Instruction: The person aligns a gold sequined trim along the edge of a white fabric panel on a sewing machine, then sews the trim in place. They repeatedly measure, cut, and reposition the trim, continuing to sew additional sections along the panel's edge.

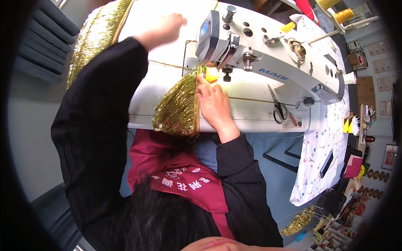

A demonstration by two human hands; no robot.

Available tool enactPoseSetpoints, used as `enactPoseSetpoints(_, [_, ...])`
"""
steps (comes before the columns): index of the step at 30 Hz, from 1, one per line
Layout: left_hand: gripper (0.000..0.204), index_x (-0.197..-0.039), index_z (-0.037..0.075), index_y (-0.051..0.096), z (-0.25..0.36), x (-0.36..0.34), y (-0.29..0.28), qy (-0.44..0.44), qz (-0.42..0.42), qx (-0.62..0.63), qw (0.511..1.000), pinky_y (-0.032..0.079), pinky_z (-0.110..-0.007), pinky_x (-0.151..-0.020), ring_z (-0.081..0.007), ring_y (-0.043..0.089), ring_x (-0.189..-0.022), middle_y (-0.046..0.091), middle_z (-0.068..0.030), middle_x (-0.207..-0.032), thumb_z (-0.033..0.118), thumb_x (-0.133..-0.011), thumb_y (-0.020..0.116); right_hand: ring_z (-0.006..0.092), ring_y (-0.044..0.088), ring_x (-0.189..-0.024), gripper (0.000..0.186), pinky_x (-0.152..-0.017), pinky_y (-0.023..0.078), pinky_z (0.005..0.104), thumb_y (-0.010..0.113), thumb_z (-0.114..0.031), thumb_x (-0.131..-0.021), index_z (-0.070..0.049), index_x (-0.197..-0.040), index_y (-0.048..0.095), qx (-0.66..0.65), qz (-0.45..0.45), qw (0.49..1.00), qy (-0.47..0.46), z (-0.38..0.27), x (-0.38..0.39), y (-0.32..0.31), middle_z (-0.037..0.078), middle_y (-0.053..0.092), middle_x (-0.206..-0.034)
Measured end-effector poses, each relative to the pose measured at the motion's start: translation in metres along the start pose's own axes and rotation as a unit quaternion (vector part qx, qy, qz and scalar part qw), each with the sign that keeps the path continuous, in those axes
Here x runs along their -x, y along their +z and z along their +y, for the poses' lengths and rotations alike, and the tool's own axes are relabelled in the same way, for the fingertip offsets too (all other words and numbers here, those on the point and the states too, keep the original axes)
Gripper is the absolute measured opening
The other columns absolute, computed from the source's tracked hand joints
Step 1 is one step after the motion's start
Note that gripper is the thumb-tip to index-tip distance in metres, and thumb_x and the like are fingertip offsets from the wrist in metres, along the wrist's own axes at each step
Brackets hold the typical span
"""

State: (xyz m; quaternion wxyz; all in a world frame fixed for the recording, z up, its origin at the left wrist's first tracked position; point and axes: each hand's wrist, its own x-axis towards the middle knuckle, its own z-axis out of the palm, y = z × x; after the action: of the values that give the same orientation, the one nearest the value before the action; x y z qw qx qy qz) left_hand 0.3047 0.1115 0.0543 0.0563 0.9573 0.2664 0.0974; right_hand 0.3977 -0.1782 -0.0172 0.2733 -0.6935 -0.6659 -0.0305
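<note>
A white sewing machine (pixel 268 62) stands on a white work surface, its needle area lit in yellow. A shiny gold tinsel fringe (pixel 178 106) lies fanned out to the left of the needle and hangs over the near edge. My right hand (pixel 214 103) is closed at the fringe's straight brown-gold band, its index finger stretched toward the presser foot. Farther back on the left, my left hand (pixel 164 31) is raised above the surface, away from the fringe. Motion blurs its fingers, so I cannot tell whether it holds anything.
Black-handled scissors (pixel 278 106) lie right of the needle. A large gold tinsel bundle (pixel 98 35) drapes at the far left. Yellow thread spools (pixel 343 16) stand at the back right. A patterned cloth (pixel 314 167) covers the table at the right.
</note>
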Motion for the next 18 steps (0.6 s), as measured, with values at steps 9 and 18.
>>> enactPoseSetpoints(9, [0.045,-0.131,-0.003,0.051,0.095,0.129,0.023,0.178,-0.079,0.048,0.980,0.042,-0.046,-0.109,-0.0363,0.057,-0.128,0.055,-0.0222,-0.145,0.000,-0.086,0.055,0.0293,0.062,-0.099,0.019,-0.080,0.053,0.0442,0.066,-0.014,-0.088,-0.007,-0.105,0.062,0.024,0.031,0.999,0.000,-0.001,0.007,0.004,0.006,0.068,-0.131])
enactPoseSetpoints(18, [0.056,-0.138,-0.002,0.048,0.099,0.122,0.026,0.114,-0.133,0.077,0.981,0.041,-0.046,-0.109,-0.0365,0.057,-0.129,0.062,-0.0219,-0.134,-0.002,-0.082,0.057,0.0308,0.062,-0.098,0.020,-0.079,0.051,0.0454,0.068,-0.014,-0.088,-0.009,-0.105,0.061,0.029,0.001,1.000,0.003,-0.002,0.009,0.000,0.005,0.067,-0.132])
